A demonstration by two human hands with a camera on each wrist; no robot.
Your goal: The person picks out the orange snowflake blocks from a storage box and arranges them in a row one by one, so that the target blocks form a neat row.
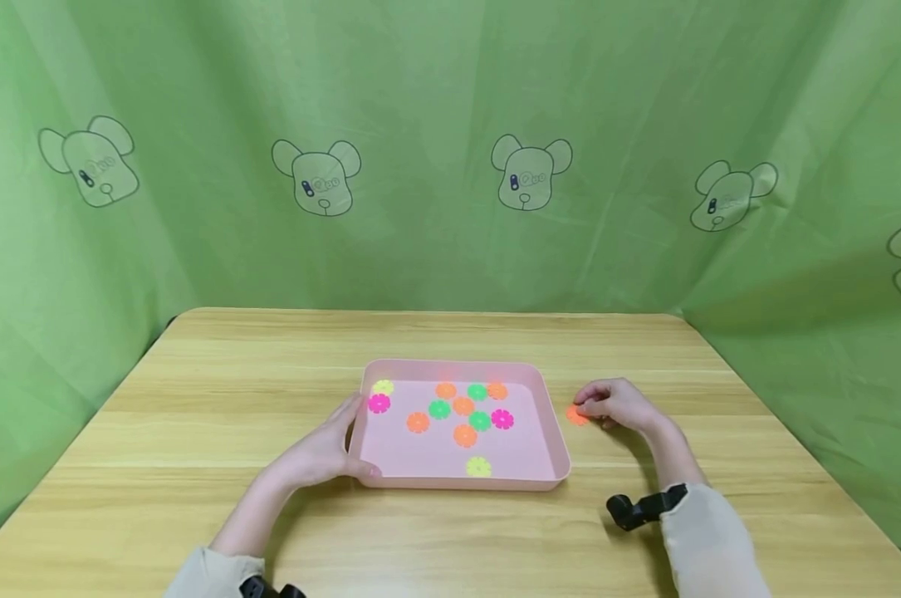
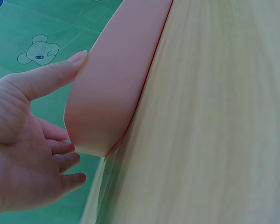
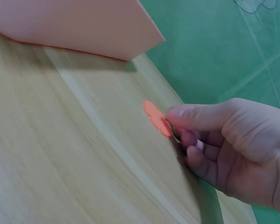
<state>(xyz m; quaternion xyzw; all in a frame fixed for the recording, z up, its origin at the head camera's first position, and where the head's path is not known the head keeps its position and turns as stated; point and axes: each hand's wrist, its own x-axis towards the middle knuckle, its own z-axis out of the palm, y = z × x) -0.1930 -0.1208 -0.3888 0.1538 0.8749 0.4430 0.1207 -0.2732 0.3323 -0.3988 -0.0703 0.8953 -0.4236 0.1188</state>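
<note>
My right hand (image 1: 620, 404) pinches an orange notched plastic snowflake disc (image 1: 576, 415) between thumb and fingers, just right of the tray. In the right wrist view the disc (image 3: 157, 118) tilts close over the tabletop, its rear part hidden by the thumb. My left hand (image 1: 317, 451) holds the pink tray (image 1: 450, 483) at its near left corner. Its thumb lies at the near rim and its fingers along the left wall, as the left wrist view also shows. Inside the tray lie orange discs (image 1: 465, 436), green discs (image 1: 439, 409), pink discs (image 1: 502, 419) and yellow discs (image 1: 478, 467).
The tray stands about mid-table on a light wooden table (image 1: 256, 365). Green curtains (image 1: 435, 257) with bear-head outlines hang behind the table and along both sides. Black straps with small devices (image 1: 644, 507) sit at the wrists over pale sleeves.
</note>
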